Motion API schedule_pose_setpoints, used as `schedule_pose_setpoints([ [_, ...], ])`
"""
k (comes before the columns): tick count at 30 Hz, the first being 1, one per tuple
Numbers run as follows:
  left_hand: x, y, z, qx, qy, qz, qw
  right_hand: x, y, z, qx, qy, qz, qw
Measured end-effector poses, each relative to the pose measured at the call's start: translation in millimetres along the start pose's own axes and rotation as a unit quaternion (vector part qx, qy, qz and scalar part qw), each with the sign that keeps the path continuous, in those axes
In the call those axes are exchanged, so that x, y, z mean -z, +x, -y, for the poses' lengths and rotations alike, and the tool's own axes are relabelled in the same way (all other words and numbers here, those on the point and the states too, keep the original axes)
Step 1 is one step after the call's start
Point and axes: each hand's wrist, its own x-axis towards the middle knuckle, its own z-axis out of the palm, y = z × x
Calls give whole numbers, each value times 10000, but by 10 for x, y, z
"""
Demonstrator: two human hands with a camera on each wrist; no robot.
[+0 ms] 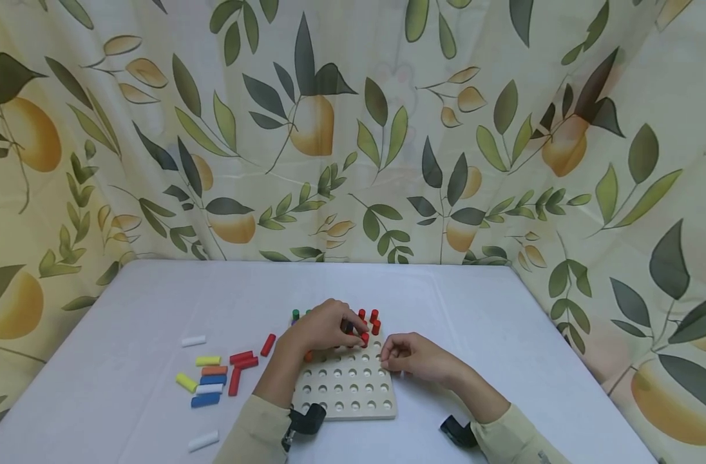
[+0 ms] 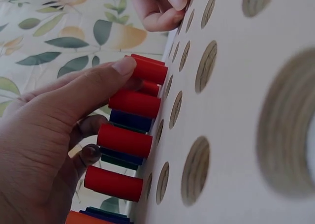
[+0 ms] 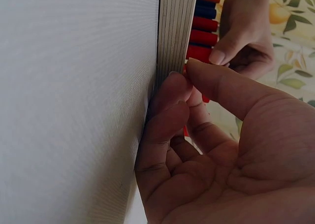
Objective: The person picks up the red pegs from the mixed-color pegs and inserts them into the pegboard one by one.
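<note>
Red peg [image 1: 365, 340] stands upright near the right edge of the board [image 1: 382, 414], behind the bare rows of holes; we cannot tell how deep it sits. The left hand [image 1: 324, 330] pinches it, and in the left wrist view we see the thumb against its top. Just beside it, in the same view, we count three more red pegs [image 2: 124, 140] standing in line, with blue and green ones behind them and an orange peg [image 2: 88, 218] at the end of the line. At the board's far right corner we see further red pegs upright in their holes.

The right hand [image 1: 419, 357] has its fingers curled and pinches the board's right edge, thumb at the top and fingertips against the side.

To the left of the board we find loose pegs lying on the white table [image 1: 446, 309]: four red, two yellow [image 1: 208, 361], one orange, two blue [image 1: 205, 400] and three white [image 1: 203, 441]. Some touch; one white lies apart near the front.

We see beige sleeves [image 1: 518, 438] on both arms, a black device [image 1: 458, 432] at each wrist, and a curtain [image 1: 353, 161] printed with fruit and leaves behind the table.
</note>
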Motion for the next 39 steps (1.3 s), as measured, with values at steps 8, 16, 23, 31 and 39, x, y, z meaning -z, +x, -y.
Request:
schedule_pose_setpoints([
  [8, 32, -51, 3, 0, -108, 109, 9999, -31, 22, -9, -31, -30, 12, 10000],
  [16, 106, -94, -44, 103, -195, 153, 9996, -25, 27, -13, -14, -31, -27, 10000],
  [23, 168, -123, -7, -90, -79, 57, 9999, -18, 41, -13, 10, -73, -25, 10000],
  [31, 217, -173, 22, 185, -118, -47, 9997, -11, 52, -26, -25, -63, -19, 10000],
  [39, 245, -250, 65, 112, -237, -237, 9994, 3, 37, -3, -87, -74, -14, 9999],
])
